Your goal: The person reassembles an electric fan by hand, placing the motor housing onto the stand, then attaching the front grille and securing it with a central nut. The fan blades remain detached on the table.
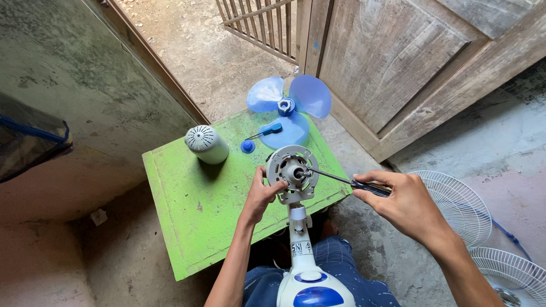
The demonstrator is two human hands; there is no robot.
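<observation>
Overhead, largest first: weathered wooden door [409,62], standing behind the worktop at upper right; concrete floor [500,136] around it.

Green worktop [199,210], square, paint scuffed, its near edge just in front of the person's knees.

Two white wire fan guards [460,204], lying on the floor at right, well apart from the worktop, one partly overlapping the other.

Blue three-bladed fan propeller [290,105], lying on the far corner of the worktop, partly overhanging the edge.

White fan stand [301,256] with blue base, upright between the person's legs, carrying the fan motor housing [292,173], a grey round plate with a central shaft, facing the camera above the worktop's near right edge.

White motor cover [206,144], domed and vented, lying on the worktop at left of the motor housing, apart from it.

Right hand [406,204], fingers closed around the black handle of a screwdriver [347,181]; shaft runs leftward, tip at the centre of the motor housing.

Left hand [261,193], fingers curled against the left rim of the motor housing, steadying it.

Small blue-handled tool [265,131], lying on the worktop against the propeller.

Blue round cap [248,146], beside it, between motor cover and motor housing.
</observation>
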